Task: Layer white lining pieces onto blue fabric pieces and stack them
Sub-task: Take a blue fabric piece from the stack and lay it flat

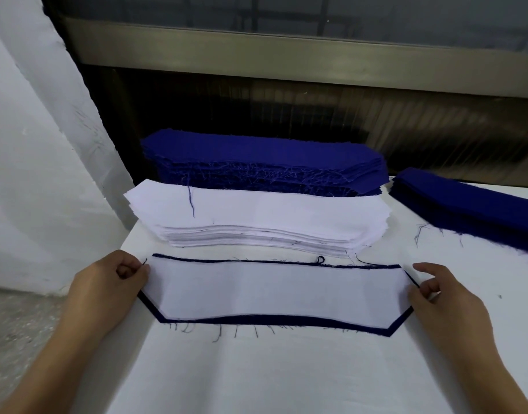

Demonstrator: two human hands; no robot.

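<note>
White-covered table (256, 369) across the lower frame, dark window wall behind. At centre, white lining piece (274, 291) laid on blue fabric piece (286, 319), with the blue showing only as a narrow border. Left hand (107, 282) at the left end, fingers curled, pinching the lining's corner. Right hand (448, 297) at the right end, thumb on the edge, forefinger lifted; pinching or merely touching, cannot tell. Probably light, limp, apt to slide layer on layer and shed threads; best taken at both ends together and kept flat. Behind, white lining stack (256, 210) and blue stack (256, 153). Second blue stack (472, 201) cut off at the right edge. Any fingertips under the cloth hidden.
</note>
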